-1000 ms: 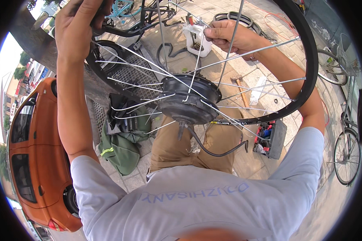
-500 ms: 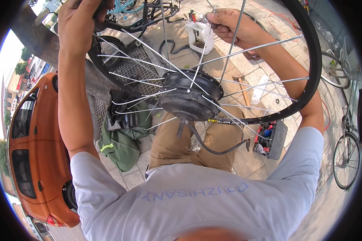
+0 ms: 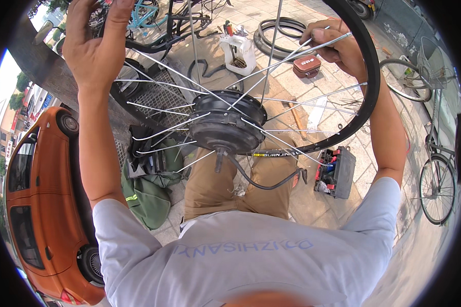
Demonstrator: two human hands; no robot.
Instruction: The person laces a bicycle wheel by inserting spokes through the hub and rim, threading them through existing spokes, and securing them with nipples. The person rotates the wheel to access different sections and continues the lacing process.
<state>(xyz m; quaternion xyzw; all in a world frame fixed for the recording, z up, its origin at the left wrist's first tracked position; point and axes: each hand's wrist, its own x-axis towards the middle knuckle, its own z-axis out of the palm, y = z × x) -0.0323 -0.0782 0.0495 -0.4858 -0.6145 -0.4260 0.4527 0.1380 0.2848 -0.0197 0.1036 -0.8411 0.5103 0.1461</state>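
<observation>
In front of me stands a black wheel rim (image 3: 372,77), tilted, with a black hub motor (image 3: 225,123) at its middle and a cable (image 3: 251,179) hanging from the axle. Thin silver spokes fan out from the hub, several with free ends. At the upper left, my left hand (image 3: 95,56) is beside the rim, its thumb and fingers apart; the fingertips are cut off by the picture's edge. Close to the rim's upper right, my right hand (image 3: 340,48) pinches a silver spoke (image 3: 276,65) near its outer end.
A cut white jug (image 3: 238,53) with tools, black tyres (image 3: 279,38) and a brown case (image 3: 306,66) lie beyond the wheel. A hammer (image 3: 298,123) and a toolbox (image 3: 338,171) are at right. Left are a green garment (image 3: 148,202) and an orange car (image 3: 51,204); parked bicycles (image 3: 436,189) stand far right.
My right hand has moved right, swinging the spoke toward the rim's right side. My left hand's thumb and fingers have spread. The wheel sits slightly further left in view.
</observation>
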